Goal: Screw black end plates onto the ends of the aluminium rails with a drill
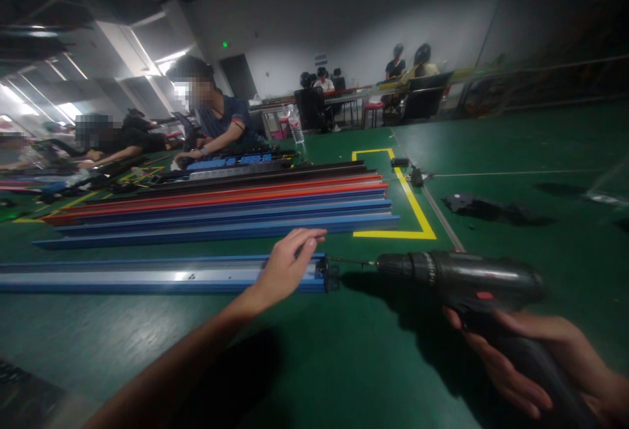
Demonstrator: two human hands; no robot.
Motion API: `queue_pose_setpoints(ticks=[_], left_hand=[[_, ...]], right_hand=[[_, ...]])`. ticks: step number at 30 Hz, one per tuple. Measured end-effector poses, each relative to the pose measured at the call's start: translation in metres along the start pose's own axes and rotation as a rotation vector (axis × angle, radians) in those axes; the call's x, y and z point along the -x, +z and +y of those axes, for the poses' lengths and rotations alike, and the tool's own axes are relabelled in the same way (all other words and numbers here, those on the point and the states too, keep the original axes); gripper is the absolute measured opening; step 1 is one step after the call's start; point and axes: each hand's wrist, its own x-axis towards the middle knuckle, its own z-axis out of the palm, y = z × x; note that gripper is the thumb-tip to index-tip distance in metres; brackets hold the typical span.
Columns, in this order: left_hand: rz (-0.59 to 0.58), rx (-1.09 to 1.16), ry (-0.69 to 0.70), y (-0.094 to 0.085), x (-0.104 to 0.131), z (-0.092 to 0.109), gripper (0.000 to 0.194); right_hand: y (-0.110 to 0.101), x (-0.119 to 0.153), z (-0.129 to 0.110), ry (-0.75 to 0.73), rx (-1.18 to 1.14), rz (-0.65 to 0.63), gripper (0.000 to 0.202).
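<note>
My right hand is wrapped round the handle of a black cordless drill, which points left. Its long thin bit reaches to the black end cap of a blue channel rail; whether the tip sits in a screw I cannot make out. The rail lies lengthwise on the green table, with a pale strip along its inside. Over the rail's right end lies my left hand, fingers stretched out flat and thumb alongside, steadying nothing that I can see gripped.
Behind lie several parallel blue rails, orange rails and dark ones. Yellow tape marks the green table. Small black parts and a dark plastic bag lie to the right. A water bottle stands near a co-worker.
</note>
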Motion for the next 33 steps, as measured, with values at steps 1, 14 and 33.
queue_pose_setpoints(ticks=[1, 14, 33], left_hand=[[-0.068, -0.066, 0.049, -0.006, -0.007, -0.003, 0.031], [-0.655, 0.082, 0.316, -0.011, -0.043, -0.027, 0.046], [-0.706, 0.167, 0.258, -0.005, -0.039, -0.037, 0.025]], right_hand=[[-0.002, 0.0, -0.001, -0.004, 0.008, 0.002, 0.035], [-0.01, 0.0, -0.023, 0.09, -0.023, -0.027, 0.023], [-0.004, 0.0, -0.018, 0.202, -0.023, 0.043, 0.024]])
